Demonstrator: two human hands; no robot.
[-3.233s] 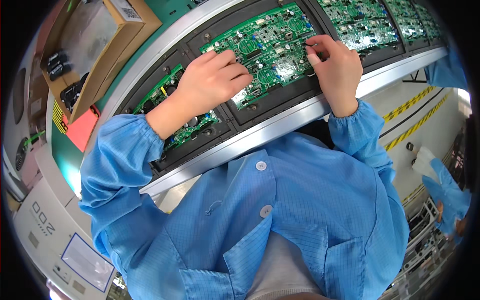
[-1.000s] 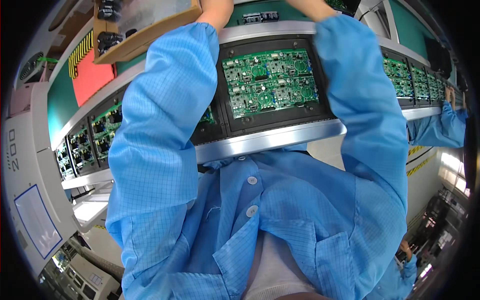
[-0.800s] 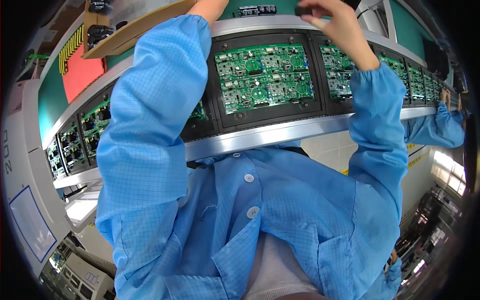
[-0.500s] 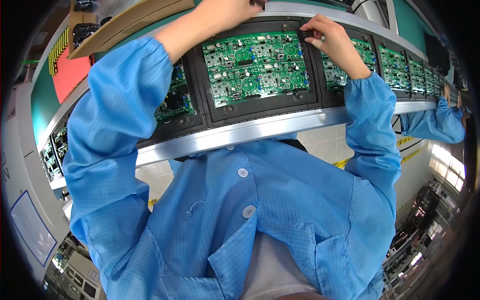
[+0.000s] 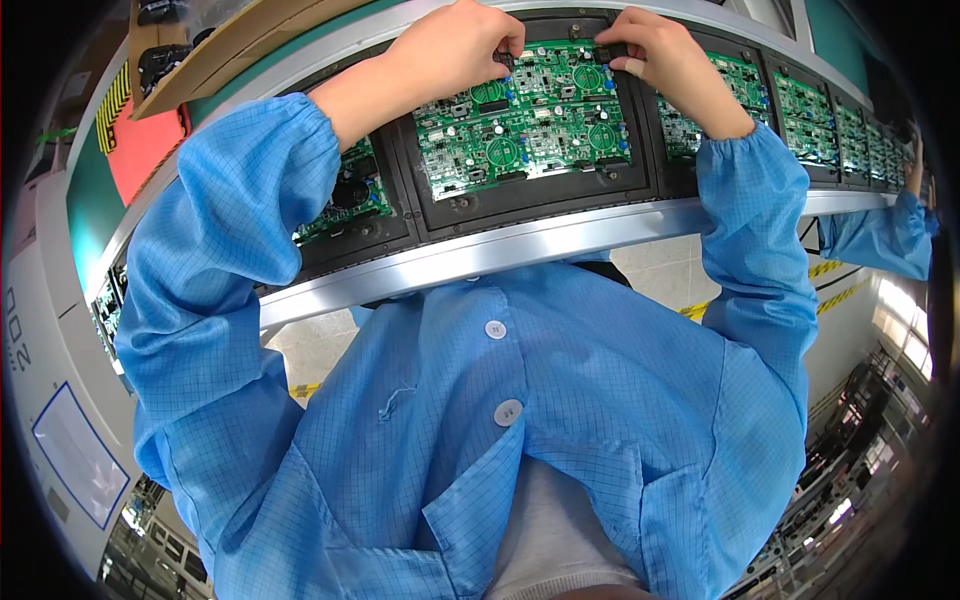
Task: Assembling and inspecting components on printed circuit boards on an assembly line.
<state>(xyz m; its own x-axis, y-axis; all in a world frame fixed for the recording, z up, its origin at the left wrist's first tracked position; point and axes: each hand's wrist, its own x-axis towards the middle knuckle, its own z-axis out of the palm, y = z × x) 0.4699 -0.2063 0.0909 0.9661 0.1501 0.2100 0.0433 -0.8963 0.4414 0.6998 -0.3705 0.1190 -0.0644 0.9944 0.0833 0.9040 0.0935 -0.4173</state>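
Circuit board (image 5: 520, 125) is showing a smooth green coating, glinting in spots. Around the board, the frame (image 5: 540, 196) is looking matt, like black plastic. Below the board, the rail (image 5: 520, 235) is gleaming: smooth, silvery metal. Upper left of the board, the box (image 5: 230, 50) is showing dull cardboard. Farther below the board, the jacket (image 5: 610, 380) is showing woven cloth, slight sheen.

Cannot identify the small dark part (image 5: 606, 53) in the right hand (image 5: 663, 55) or the dark piece (image 5: 504, 61) in the left hand (image 5: 458, 48), mostly covered. Cannot see the far left corner of the middle circuit board (image 5: 530, 142) behind that hand, nor the whole left circuit board (image 5: 352, 193) behind the sleeve (image 5: 230, 190). Find the cardboard box (image 5: 235, 55) cut off at the far edge.
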